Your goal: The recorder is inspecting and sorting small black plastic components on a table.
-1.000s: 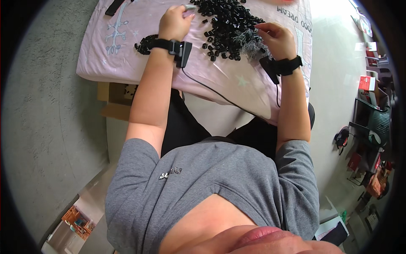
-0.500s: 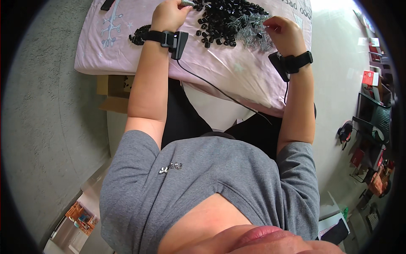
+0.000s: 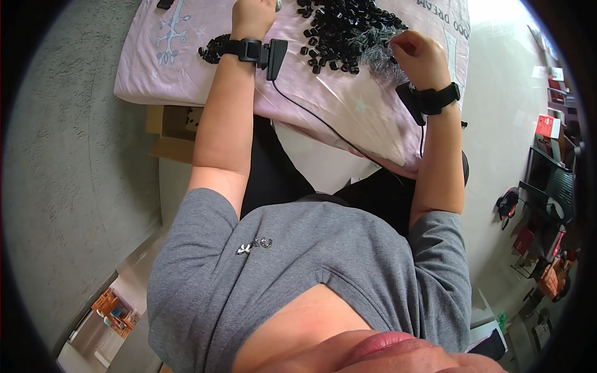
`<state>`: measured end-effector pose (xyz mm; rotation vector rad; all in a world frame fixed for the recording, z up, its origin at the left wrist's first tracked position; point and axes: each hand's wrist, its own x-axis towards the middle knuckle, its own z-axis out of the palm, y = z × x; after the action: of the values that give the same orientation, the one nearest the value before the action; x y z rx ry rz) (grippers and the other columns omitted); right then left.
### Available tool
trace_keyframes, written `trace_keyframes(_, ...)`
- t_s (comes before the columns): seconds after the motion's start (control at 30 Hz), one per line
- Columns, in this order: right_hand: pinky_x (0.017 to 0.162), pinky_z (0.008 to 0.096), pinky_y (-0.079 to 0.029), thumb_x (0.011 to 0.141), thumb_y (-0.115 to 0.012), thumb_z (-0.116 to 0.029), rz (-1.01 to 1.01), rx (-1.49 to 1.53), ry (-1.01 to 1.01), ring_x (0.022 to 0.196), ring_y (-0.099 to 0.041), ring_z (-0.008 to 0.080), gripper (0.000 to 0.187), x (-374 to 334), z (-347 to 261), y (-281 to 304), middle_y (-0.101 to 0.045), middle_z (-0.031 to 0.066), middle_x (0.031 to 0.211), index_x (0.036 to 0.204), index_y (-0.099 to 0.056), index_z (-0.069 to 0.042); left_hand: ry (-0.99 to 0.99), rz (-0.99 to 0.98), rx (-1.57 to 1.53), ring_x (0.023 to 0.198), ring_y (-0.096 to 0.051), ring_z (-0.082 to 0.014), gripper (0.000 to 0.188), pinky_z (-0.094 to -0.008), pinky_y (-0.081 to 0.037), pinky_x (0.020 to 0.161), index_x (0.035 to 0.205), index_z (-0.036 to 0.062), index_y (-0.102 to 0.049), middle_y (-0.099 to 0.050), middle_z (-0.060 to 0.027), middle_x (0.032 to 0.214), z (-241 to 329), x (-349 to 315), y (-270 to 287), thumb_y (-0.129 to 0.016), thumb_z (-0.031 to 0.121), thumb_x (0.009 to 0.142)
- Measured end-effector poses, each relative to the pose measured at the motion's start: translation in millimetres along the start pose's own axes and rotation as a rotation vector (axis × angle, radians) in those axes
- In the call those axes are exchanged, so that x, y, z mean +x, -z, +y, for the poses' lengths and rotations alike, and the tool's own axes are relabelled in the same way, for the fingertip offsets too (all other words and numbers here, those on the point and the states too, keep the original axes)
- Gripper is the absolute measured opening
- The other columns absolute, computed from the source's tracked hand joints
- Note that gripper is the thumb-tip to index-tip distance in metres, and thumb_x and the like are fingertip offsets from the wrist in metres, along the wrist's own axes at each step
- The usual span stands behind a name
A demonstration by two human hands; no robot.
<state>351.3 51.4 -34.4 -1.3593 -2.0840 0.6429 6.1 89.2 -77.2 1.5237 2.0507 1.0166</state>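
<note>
My left hand point(image 3: 252, 17) is at the top edge, closed, with a small silvery-grey piece point(image 3: 278, 5) showing past its fingers; the frame cuts off the rest. Right of it lies a large heap of small black plastic pieces point(image 3: 339, 31). Thin silvery nails or screws point(image 3: 384, 59) lie in a pile against that heap's right side. Over the edge of this pile is my right hand point(image 3: 424, 61), its thumb and fingers curled together; whatever is between them is hidden. A smaller cluster of black pieces point(image 3: 213, 48) sits beside my left wrist.
A pink printed cloth point(image 3: 168, 81) covers the work surface. Black straps with wedge-shaped devices point(image 3: 277, 59) sit on both wrists, and a black cable point(image 3: 323, 129) runs across the front edge. Below the left edge stands an open cardboard box point(image 3: 171, 133). A dark object point(image 3: 165, 4) lies far left.
The view has shifted slightly, so the cloth and heaps appear a little further right. My right hand has moved slightly down relative to the nail pile and remains curled. My left hand stays closed.
</note>
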Motion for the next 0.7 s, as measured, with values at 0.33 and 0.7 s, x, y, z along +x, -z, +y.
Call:
trace_keyframes(0.33, 0.066, 0.0282, -0.054, 0.089, -0.071, -0.005, -0.012, 0.033, 0.080, 0.066, -0.066, 0.0136, 0.013, 0, 4, 5, -0.074, 0.0096, 0.086, 0.100, -0.075, -0.001, -0.393, -0.134, -0.058, 0.084, -0.072, -0.0327, 0.019, -0.0398, -0.056, 0.075, 0.099, 0.0069, -0.077, -0.072, -0.0179, 0.093, 28, -23, -7, -0.077, 0.019, 0.085)
trace_keyframes(0.7, 0.071, 0.0244, -0.058, 0.094, -0.067, -0.001, -0.176, 0.314, -0.190, 0.078, -0.071, 0.0107, 0.017, 4, 28, -4, -0.075, 0.0055, 0.090, 0.109, -0.072, 0.001, -0.467, -0.224, 0.196, 0.089, -0.070, -0.0388, 0.022, -0.0438, -0.056, 0.080, 0.100, 0.0060, -0.076, -0.072, -0.0193, 0.094, 43, -41, -2, -0.073, 0.016, 0.081)
